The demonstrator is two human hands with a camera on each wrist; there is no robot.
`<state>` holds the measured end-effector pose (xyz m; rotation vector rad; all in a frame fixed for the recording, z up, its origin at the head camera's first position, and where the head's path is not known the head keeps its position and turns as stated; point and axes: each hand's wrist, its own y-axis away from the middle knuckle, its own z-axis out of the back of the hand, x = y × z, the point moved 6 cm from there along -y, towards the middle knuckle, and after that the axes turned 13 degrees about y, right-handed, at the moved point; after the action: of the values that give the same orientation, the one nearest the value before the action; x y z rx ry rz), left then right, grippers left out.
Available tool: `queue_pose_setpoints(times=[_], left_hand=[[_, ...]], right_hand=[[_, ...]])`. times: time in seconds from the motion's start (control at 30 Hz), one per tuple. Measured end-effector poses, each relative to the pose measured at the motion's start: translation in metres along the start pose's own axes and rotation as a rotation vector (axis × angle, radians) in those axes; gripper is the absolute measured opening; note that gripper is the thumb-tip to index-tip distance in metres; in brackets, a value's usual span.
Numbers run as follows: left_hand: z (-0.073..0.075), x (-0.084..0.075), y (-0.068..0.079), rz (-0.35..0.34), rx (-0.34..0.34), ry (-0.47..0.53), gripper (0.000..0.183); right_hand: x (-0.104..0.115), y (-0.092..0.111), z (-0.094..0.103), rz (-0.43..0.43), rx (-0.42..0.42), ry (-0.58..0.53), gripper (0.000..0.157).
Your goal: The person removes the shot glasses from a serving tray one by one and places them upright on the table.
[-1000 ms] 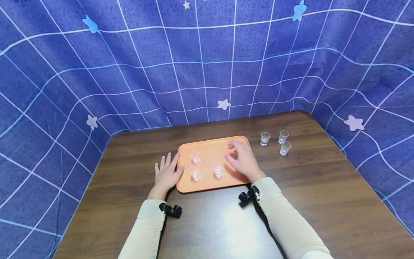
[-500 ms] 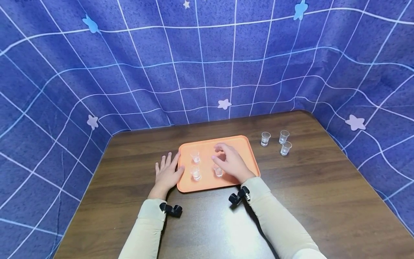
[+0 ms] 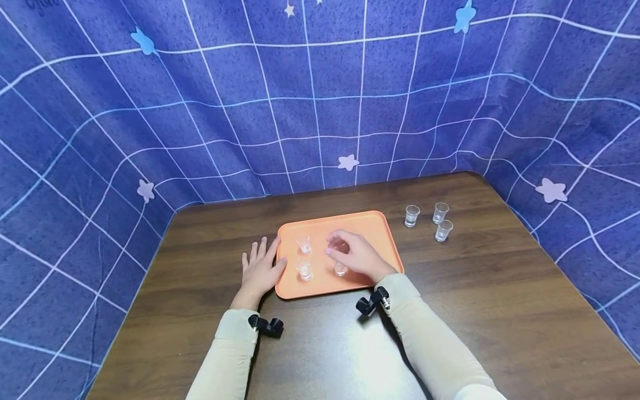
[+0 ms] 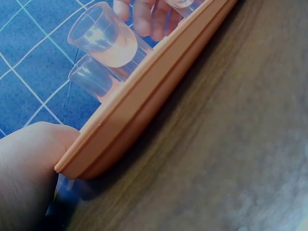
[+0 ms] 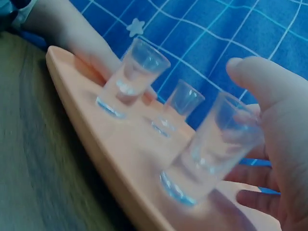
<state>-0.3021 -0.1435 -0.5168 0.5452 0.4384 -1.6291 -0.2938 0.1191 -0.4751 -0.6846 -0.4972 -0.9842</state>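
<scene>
While an orange tray (image 3: 369, 225) is lying at the middle of the tabletop (image 3: 200, 278), three clear shot glasses are standing upright on it: a far-left glass (image 3: 304, 244), a near-left glass (image 3: 304, 270) and a middle glass (image 3: 340, 270) to the right of the near-left one. Whether any of them is holding liquid cannot be told. Three more shot glasses are standing on the tabletop beyond the tray's right end: a left one (image 3: 411, 216), a far-right one (image 3: 440, 213) and a near-right one (image 3: 443, 230), making six altogether.

The right hand (image 3: 356, 256) is hovering over the tray, its fingers loosely bent and its thumb well apart from them; it is partly covering the middle glass, and whether it is touching that glass cannot be told. The left hand (image 3: 259, 275) is spreading its fingers wide beside the tray's left end, its thumb touching the rim.

Pale sleeves (image 3: 435, 339) are covering both forearms, and a blue curtain (image 3: 320, 122) is hanging behind the tabletop.
</scene>
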Motion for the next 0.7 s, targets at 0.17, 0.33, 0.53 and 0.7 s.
queue_pose_setpoints(times=[0.17, 0.33, 0.53, 0.7], left_hand=[[0.001, 0.000, -0.001, -0.002, -0.002, 0.000, 0.068], [0.000, 0.002, -0.001, -0.008, 0.005, -0.001, 0.069], [0.000, 0.002, -0.001, -0.013, 0.006, 0.005, 0.068], [0.001, 0.002, 0.000, -0.010, 0.013, 0.001, 0.068]], right_hand=[[-0.002, 0.009, 0.003, 0.089, 0.015, 0.084, 0.027], [-0.001, 0.014, 0.005, 0.181, 0.016, 0.111, 0.023], [-0.002, 0.017, 0.004, 0.178, 0.027, 0.089, 0.016], [-0.002, 0.019, 0.004, 0.145, 0.039, 0.081, 0.016]])
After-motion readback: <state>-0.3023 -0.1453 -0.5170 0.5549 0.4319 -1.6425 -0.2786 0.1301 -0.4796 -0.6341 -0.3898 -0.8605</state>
